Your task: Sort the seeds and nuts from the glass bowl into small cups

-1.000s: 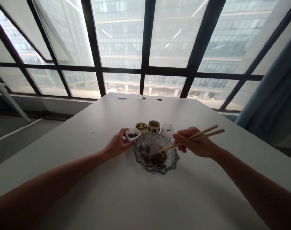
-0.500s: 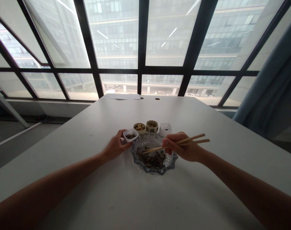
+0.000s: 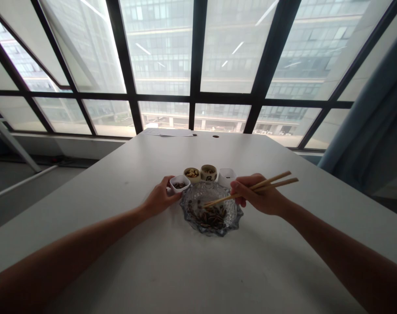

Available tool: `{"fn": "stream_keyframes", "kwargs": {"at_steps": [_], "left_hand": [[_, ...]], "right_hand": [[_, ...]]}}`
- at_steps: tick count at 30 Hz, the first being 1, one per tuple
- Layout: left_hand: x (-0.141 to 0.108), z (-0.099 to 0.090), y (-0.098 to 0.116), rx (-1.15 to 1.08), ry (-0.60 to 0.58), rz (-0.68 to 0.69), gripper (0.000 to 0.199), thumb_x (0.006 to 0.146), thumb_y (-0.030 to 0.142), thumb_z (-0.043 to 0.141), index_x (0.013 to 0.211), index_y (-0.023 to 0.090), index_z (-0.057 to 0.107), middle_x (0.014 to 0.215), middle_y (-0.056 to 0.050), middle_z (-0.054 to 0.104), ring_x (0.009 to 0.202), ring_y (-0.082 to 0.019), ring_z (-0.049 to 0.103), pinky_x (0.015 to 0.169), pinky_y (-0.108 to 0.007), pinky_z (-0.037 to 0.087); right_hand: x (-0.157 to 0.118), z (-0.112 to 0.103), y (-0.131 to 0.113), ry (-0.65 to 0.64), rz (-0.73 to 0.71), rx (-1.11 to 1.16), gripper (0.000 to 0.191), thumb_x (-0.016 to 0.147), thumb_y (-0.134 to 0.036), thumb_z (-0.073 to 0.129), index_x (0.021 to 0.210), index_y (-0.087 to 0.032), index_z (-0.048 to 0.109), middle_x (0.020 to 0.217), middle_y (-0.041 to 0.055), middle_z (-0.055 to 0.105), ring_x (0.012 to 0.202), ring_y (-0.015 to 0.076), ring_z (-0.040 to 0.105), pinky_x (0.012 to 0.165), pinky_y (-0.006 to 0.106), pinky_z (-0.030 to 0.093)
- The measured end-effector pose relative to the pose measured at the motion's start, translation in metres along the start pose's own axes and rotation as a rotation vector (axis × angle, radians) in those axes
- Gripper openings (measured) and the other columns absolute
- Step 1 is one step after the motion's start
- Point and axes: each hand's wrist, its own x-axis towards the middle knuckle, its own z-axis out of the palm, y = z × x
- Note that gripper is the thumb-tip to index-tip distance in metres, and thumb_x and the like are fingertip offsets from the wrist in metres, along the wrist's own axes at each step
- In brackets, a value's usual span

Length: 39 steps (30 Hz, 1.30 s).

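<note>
My left hand (image 3: pixel 161 195) grips a small white square bowl (image 3: pixel 180 190) from its left side, thumb in front and fingers behind. Dark seeds lie in it. A pair of chopsticks (image 3: pixel 266 182) is held in my right hand (image 3: pixel 259 195), above the right rim of a scalloped glass bowl (image 3: pixel 232 213). The chopstick tips point down into that bowl, close over a heap of sunflower seeds (image 3: pixel 213 218). Whether a seed is between the tips, I cannot tell.
Behind the glass bowl stand a cup of nuts (image 3: pixel 192 174), a cup with a dark printed character (image 3: pixel 208 173) and another white square bowl (image 3: pixel 227 175). Paper sheets (image 3: pixel 167 132) lie at the far edge of the white table (image 3: pixel 198 270), before large windows. A blue curtain (image 3: pixel 364 126) hangs at right.
My right hand has shifted to the right and slightly up, drawing the chopsticks with it, their tips moving right inside the glass bowl. My left hand stays at the white bowl.
</note>
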Motion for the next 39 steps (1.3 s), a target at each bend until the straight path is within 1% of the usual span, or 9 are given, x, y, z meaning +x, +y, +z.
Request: {"fn": "stream_keyframes", "kwargs": {"at_steps": [2,4,7,10,17,23,28,33,39], "left_hand": [[0.0,0.0,0.0,-0.008,-0.006,0.002,0.061,0.073,0.044,0.07,0.125,0.016,0.052,0.102,-0.009,0.069,0.081,-0.02,0.066,0.073,-0.03,0.053],[0.0,0.0,0.0,-0.017,-0.01,0.004,0.06,0.074,0.043,0.07,0.125,0.017,0.052,0.102,-0.009,0.069,0.081,-0.019,0.066,0.072,-0.029,0.053],[0.0,0.0,0.001,-0.016,-0.005,0.006,0.06,0.074,0.042,0.07,0.126,0.017,0.051,0.1,-0.008,0.069,0.079,-0.019,0.066,0.07,-0.028,0.052],[0.0,0.0,0.001,-0.008,-0.001,0.011,0.06,0.075,0.042,0.069,0.126,0.017,0.051,0.101,-0.008,0.069,0.08,-0.019,0.066,0.072,-0.029,0.052],[0.0,0.001,-0.003,-0.008,0.002,0.015,0.059,0.074,0.042,0.07,0.124,0.017,0.052,0.102,-0.008,0.069,0.081,-0.019,0.066,0.074,-0.03,0.052],[0.001,0.002,-0.006,-0.031,-0.004,0.022,0.061,0.074,0.042,0.071,0.126,0.017,0.051,0.105,-0.009,0.069,0.083,-0.019,0.066,0.074,-0.03,0.052],[0.0,0.003,-0.005,-0.049,0.006,0.022,0.06,0.074,0.041,0.072,0.125,0.018,0.052,0.102,-0.009,0.069,0.082,-0.019,0.066,0.071,-0.029,0.052],[-0.001,0.002,-0.004,-0.038,0.007,0.029,0.061,0.074,0.042,0.071,0.127,0.018,0.051,0.098,-0.007,0.069,0.08,-0.019,0.067,0.069,-0.028,0.051],[-0.001,0.0,0.001,-0.019,0.016,0.02,0.058,0.074,0.041,0.071,0.123,0.018,0.053,0.1,-0.008,0.07,0.077,-0.018,0.067,0.067,-0.026,0.05]], "right_hand": [[0.0,0.002,-0.001,0.039,-0.007,-0.014,0.046,0.093,-0.053,0.056,0.069,-0.016,0.065,0.054,0.0041,0.065,0.045,0.0125,0.06,0.042,0.021,0.048],[0.001,0.004,-0.001,0.043,-0.016,-0.032,0.044,0.092,-0.053,0.057,0.069,-0.016,0.064,0.056,0.0049,0.067,0.047,0.013,0.061,0.044,0.022,0.049],[0.001,0.007,0.0,0.001,-0.052,-0.097,0.046,0.095,-0.05,0.053,0.066,-0.015,0.064,0.055,0.005,0.066,0.046,0.0126,0.061,0.044,0.021,0.048],[0.001,0.009,0.002,-0.027,-0.096,-0.161,0.047,0.098,-0.045,0.05,0.064,-0.015,0.063,0.052,0.0041,0.063,0.044,0.0116,0.059,0.042,0.02,0.045],[0.001,0.011,0.004,-0.061,-0.205,-0.2,0.04,0.098,-0.036,0.052,0.067,-0.015,0.064,0.053,0.0029,0.063,0.043,0.0105,0.057,0.044,0.02,0.044],[0.003,0.013,0.007,-0.036,-0.199,-0.18,0.038,0.097,-0.038,0.053,0.071,-0.014,0.065,0.055,0.0033,0.064,0.045,0.011,0.057,0.045,0.021,0.044],[0.002,0.015,0.008,-0.068,-0.252,-0.22,0.038,0.098,-0.037,0.053,0.069,-0.015,0.064,0.053,0.002,0.063,0.043,0.0097,0.055,0.045,0.02,0.041],[0.002,0.014,0.007,-0.068,-0.309,-0.298,0.036,0.098,-0.035,0.053,0.07,-0.015,0.064,0.054,0.0026,0.064,0.043,0.0092,0.056,0.044,0.019,0.04],[0.002,0.009,0.009,-0.027,-0.275,-0.197,0.034,0.098,-0.036,0.054,0.073,-0.015,0.065,0.055,0.0029,0.066,0.043,0.0106,0.059,0.044,0.02,0.044]]}}
